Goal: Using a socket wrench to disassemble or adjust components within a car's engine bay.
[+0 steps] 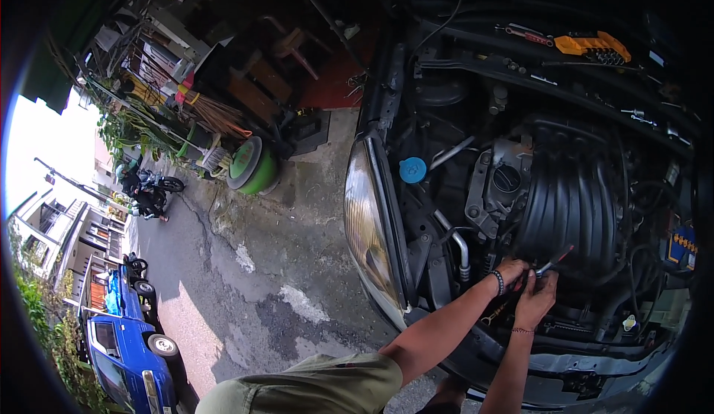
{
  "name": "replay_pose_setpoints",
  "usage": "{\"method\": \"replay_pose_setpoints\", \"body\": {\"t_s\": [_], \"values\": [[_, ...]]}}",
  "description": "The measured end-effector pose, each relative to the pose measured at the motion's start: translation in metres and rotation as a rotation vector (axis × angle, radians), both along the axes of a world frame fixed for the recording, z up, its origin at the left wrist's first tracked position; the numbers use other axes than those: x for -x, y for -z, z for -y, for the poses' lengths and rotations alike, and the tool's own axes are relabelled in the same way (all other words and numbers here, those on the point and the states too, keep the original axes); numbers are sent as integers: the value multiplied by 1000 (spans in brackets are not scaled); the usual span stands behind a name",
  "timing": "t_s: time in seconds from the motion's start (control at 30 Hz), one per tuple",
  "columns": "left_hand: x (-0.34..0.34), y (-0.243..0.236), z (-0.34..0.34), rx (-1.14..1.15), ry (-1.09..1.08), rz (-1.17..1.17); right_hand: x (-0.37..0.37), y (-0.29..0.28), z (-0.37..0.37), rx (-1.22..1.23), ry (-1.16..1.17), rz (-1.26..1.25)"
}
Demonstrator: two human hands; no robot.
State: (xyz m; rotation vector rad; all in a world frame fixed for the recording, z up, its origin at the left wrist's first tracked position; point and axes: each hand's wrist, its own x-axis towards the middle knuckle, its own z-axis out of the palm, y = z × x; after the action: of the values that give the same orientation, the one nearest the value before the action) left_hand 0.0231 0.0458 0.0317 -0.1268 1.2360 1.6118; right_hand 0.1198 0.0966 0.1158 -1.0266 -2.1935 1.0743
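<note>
Both my hands are close together at the front of the engine, low beside the ribbed black intake manifold [569, 198]. My right hand [537, 304] is closed around a shiny hand tool [552, 263] with a reddish end, which looks like a ratchet wrench and points up and to the right. My left hand [512, 273] is just left of it, fingers closed at the tool's near end; what they grip is hidden. Below my left wrist, a gold-coloured wrench [491, 314] lies among the front parts. The black oil filler cap [507, 178] is seated on the engine.
An orange socket holder [593, 46], a red-handled ratchet [529, 35] and loose sockets [638, 116] lie along the far side. A blue reservoir cap [412, 170] is near the headlight [364, 217]. Left on the street are a green pot [253, 167], a motorcyclist [141, 191] and a blue pickup [123, 347].
</note>
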Motion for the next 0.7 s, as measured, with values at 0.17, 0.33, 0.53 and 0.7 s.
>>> {"method": "replay_pose_setpoints", "body": {"t_s": [0.17, 0.33, 0.53, 0.7], "values": [[0, -7, 0, 106, -57, -323, -1, 5, -1, -103, -81, -34], [3, -9, 1, 67, -86, 121, 1, 7, -3, 248, 108, -66], [-1, -15, 1, 87, -133, 37, 4, 0, -1, -91, -105, -27], [1, -17, 0, 84, -49, -75, 1, 3, -3, -37, -30, 19]]}}
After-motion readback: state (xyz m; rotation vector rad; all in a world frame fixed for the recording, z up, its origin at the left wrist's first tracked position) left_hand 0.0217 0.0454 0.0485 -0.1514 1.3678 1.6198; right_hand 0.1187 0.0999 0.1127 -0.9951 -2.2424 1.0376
